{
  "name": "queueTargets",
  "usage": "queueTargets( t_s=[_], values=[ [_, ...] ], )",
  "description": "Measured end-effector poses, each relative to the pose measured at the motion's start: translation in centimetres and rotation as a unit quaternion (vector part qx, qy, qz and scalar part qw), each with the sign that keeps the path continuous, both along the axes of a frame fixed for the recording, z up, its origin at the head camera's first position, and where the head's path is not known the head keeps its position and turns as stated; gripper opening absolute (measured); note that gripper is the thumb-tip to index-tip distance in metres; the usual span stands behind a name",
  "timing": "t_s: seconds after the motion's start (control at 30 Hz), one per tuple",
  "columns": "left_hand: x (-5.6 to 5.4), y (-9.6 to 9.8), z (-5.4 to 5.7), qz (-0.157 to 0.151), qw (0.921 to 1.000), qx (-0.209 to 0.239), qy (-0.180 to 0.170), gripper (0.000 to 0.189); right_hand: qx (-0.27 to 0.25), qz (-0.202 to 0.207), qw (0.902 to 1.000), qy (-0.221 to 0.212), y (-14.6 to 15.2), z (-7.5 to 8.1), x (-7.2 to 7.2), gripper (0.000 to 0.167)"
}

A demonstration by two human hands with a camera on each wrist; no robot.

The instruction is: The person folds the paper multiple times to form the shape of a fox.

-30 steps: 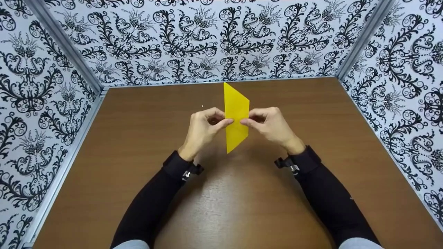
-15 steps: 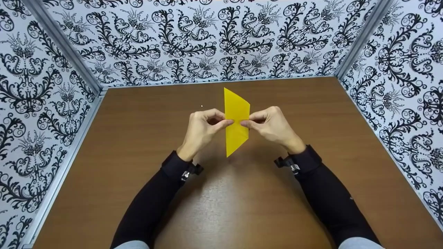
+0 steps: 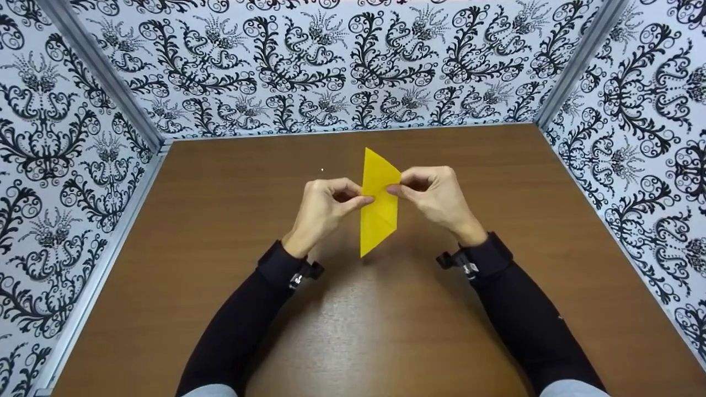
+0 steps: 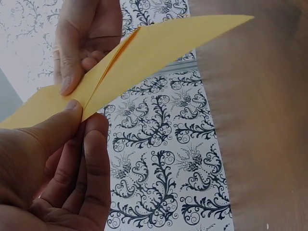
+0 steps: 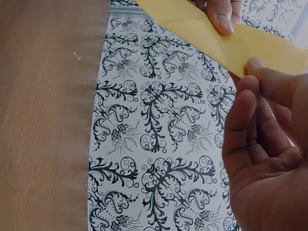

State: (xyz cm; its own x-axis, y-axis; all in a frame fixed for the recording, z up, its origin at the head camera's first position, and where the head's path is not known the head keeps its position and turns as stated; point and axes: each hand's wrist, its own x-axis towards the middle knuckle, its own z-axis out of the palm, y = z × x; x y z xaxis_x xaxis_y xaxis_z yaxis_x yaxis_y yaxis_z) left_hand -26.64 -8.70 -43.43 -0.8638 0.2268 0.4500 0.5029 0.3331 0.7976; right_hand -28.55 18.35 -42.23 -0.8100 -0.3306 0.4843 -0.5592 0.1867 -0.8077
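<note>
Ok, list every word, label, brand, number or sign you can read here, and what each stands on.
None readable.
Yellow paper: no lettering visible.
Patterned walls: scrollwork only, no words.
Silver pieces on the black wristbands: too small to tell whether they carry markings.

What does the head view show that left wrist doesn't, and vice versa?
Head only: the black sleeves, the dark wristbands and both pointed ends of the yellow paper.

Left wrist only: a close-up of a slanting fold with layered edges, and the left hand seen from its palm side; one end of the paper runs out of frame.

Both: left hand and right hand pinching the paper, patterned wall, brown table.
</note>
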Motion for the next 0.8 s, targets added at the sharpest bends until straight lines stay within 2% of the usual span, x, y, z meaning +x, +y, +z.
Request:
queueTargets(
  t_s=[0.33, 0.6, 0.8],
  values=[
    [0.1, 0.09, 0.14, 0.0, 0.9999, -0.011, -0.01, 0.014, -0.021, -0.009, 0.9997, 0.01, -0.02, 0.12, 0.12, 0.008],
    [0.15, -0.01, 0.1, 0.002, 0.9997, -0.025, -0.002, 0.014, -0.068, -0.004, 0.9973, 0.029, 0.05, 0.23, 0.07, 0.007],
    [0.13, 0.03, 0.25, -0.001, 0.9996, -0.028, -0.004, 0.015, -0.069, -0.016, 0.9972, 0.027, 0.08, 0.1, -0.07, 0.01]
  ],
)
